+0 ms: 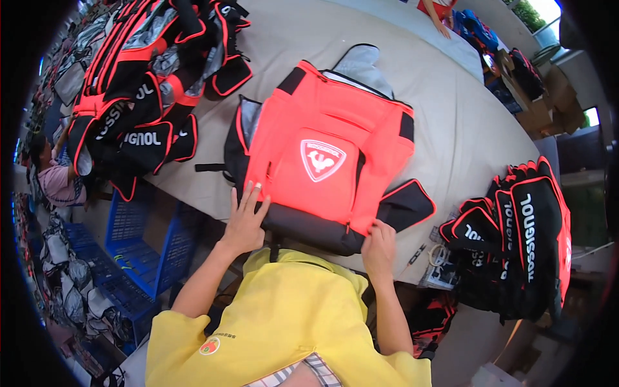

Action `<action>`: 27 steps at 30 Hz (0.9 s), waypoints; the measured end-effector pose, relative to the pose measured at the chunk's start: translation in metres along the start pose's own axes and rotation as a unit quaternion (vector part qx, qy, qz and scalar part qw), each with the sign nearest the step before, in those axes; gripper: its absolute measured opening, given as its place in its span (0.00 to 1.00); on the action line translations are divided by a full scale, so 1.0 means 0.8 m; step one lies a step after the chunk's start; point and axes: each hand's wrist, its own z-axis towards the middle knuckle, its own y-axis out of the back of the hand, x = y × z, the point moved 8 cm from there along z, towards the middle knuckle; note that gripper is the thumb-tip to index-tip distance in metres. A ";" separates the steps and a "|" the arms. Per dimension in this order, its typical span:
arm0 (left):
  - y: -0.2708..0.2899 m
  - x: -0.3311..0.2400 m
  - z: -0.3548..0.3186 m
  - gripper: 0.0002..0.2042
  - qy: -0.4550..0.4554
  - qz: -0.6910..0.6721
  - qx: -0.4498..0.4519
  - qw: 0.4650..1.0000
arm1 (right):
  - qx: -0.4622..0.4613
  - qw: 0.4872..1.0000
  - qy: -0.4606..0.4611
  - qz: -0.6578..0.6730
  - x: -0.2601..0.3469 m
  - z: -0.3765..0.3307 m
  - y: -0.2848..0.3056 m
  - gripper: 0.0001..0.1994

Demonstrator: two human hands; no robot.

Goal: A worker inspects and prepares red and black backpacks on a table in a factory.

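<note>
A bright coral-red and black backpack point(306, 213) lies flat on the cloth-covered table in front of me, its black base toward my body. On its front is a shield-shaped white emblem. My left hand point(247, 219) rests on the lower left of the front panel, fingers stretched out, thumb near the black base. At the lower right corner, my right hand point(380, 245) has its fingers closed on the bag's edge beside a short zipper. A grey padded flap point(366, 64) sticks out past the top opening, and a black side flap with red piping point(407, 205) spreads out to the right.
A pile of black and red bag pieces point(148, 97) covers the table's left side. Finished-looking bags point(525, 238) are stacked at right, near a pen-like tool point(416, 255). Blue plastic crates point(145, 238) stand below left. One person point(61, 171) is at far left; another's arm point(438, 18) shows across the table.
</note>
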 end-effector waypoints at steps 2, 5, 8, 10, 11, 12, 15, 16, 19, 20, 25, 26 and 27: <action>0.008 -0.039 0.011 0.43 -0.062 -0.053 0.014 0.997 | 0.008 0.998 -0.030 0.059 0.004 0.036 -0.012 0.14; -0.019 -0.109 0.018 0.40 -0.149 -0.066 0.029 0.986 | 0.113 0.957 -0.168 0.206 -0.028 0.092 -0.085 0.20; -0.063 -0.148 0.023 0.35 -0.182 -0.028 0.028 0.982 | 0.084 0.972 -0.156 0.153 -0.022 0.167 -0.134 0.31; -0.075 -0.151 0.021 0.32 -0.163 0.022 -0.018 0.986 | 0.140 0.948 -0.178 0.225 -0.011 0.209 -0.153 0.34; -0.073 -0.150 0.018 0.31 -0.162 0.022 -0.058 0.985 | 0.137 0.882 -0.181 0.414 0.004 0.220 -0.148 0.30; -0.078 -0.148 0.016 0.31 -0.164 0.022 -0.051 0.985 | 0.155 0.771 -0.247 0.567 0.014 0.219 -0.147 0.26; -0.084 -0.138 0.016 0.31 -0.174 0.010 -0.047 0.984 | 0.275 0.816 -0.056 0.506 0.069 0.161 -0.075 0.15; -0.085 -0.134 0.019 0.30 -0.173 -0.007 -0.051 0.984 | 0.311 0.809 0.103 0.488 0.101 0.115 -0.046 0.21; -0.094 -0.133 0.028 0.30 -0.177 -0.048 -0.032 0.982 | 0.428 0.839 0.284 0.180 0.128 -0.028 -0.047 0.34; -0.097 -0.132 0.028 0.30 -0.178 -0.064 -0.017 0.982 | 0.390 0.866 0.232 0.210 0.122 -0.032 -0.053 0.35; -0.077 -0.079 0.008 0.29 -0.150 -0.113 0.075 0.979 | 0.339 0.902 0.050 0.262 0.105 -0.046 -0.069 0.35; -0.067 -0.054 0.004 0.29 -0.156 -0.063 0.096 0.981 | 0.366 0.900 0.031 0.234 0.108 -0.050 -0.071 0.35; -0.057 -0.027 -0.001 0.29 -0.162 0.007 0.125 0.979 | 0.310 0.923 0.049 0.222 0.113 -0.042 -0.058 0.35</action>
